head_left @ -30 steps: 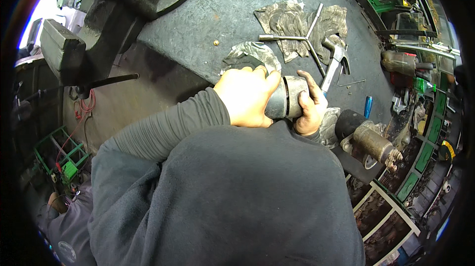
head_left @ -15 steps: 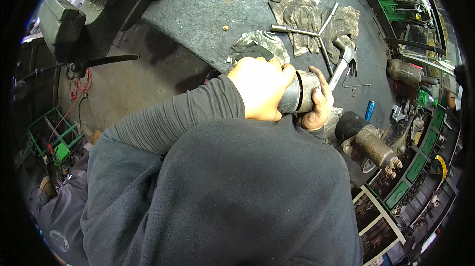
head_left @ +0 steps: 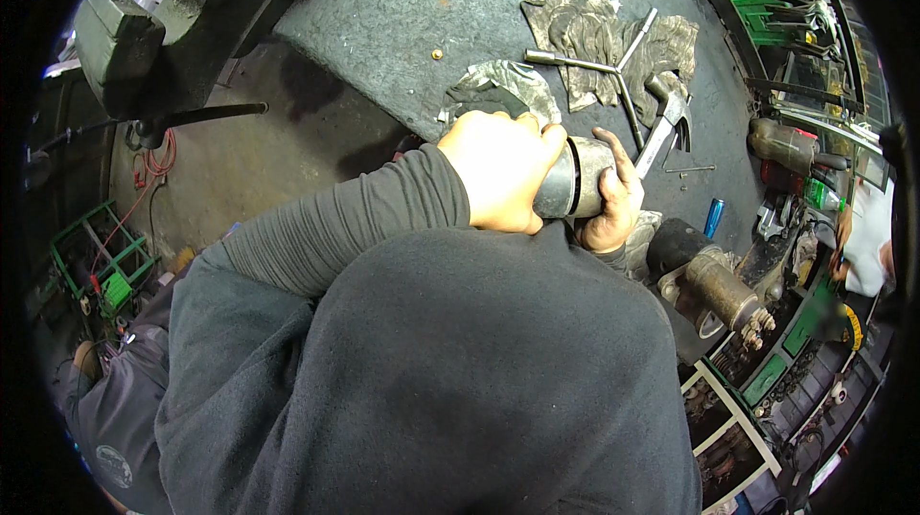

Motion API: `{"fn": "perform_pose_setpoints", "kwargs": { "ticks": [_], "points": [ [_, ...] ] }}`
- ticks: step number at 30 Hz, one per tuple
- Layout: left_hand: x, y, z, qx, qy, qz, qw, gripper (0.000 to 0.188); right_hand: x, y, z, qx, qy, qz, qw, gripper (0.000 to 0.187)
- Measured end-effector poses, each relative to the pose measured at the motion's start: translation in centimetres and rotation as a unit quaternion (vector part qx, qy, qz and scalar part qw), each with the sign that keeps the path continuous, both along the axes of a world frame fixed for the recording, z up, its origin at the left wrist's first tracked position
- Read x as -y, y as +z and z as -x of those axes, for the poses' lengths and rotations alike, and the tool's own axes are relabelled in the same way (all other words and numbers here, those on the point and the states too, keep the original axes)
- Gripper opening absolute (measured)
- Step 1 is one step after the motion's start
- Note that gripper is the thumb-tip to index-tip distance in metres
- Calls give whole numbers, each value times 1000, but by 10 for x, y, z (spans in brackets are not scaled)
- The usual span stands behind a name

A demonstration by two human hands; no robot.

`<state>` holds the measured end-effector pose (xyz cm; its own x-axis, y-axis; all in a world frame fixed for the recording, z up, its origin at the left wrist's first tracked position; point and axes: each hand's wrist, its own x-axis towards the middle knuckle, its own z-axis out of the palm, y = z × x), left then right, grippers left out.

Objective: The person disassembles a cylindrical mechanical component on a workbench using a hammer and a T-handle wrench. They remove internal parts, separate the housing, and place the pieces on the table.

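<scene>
My left hand wraps round the left end of a grey metal cylinder, close to my body. Around its right end curl the fingers and thumb of my right hand. A dark gap runs round the cylinder between its two sections. Just beyond my left hand lies a crumpled, stained cloth. To the right of my right hand is a hammer. A starter motor with threaded studs lies nearer on the right. My left palm and the cylinder's far left end are hidden.
On the bench a Y-shaped socket wrench rests on a dirty rag. A blue cylinder lies near the starter motor. A large vise juts out at upper left. Another person shows at the right rim.
Both hands and the cylinder have shifted very slightly left, with the grip unchanged. A person in white has come into view at the right rim.
</scene>
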<state>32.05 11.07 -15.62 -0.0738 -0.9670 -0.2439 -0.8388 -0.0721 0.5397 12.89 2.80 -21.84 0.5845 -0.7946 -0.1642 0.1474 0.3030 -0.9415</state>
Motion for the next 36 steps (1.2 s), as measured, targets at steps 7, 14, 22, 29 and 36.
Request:
{"fn": "perform_pose_setpoints", "kwargs": {
  "ticks": [7, 14, 22, 29, 36],
  "points": [
    [8, -5, -11, -41, 24, -47, 998, 87, 11, 23, -23, -98, -35, 23, 994, 48],
    [6, -16, -8, -70, 80, 90, 990, 91, 19, 41, -32, -71, -72, 138, 985, 46],
    [8, -25, -4, -77, 84, 146, 983, 92, 19, 38, -30, -67, -92, 164, 980, 46],
    [17, -17, -2, -179, 129, 152, 963, 101, 32, 78, -43, -193, -28, 304, 932, 60],
    [45, -12, -4, -315, 174, 257, 897, 123, 71, 133, -84, -338, 92, 431, 831, 64]
  ]
}}
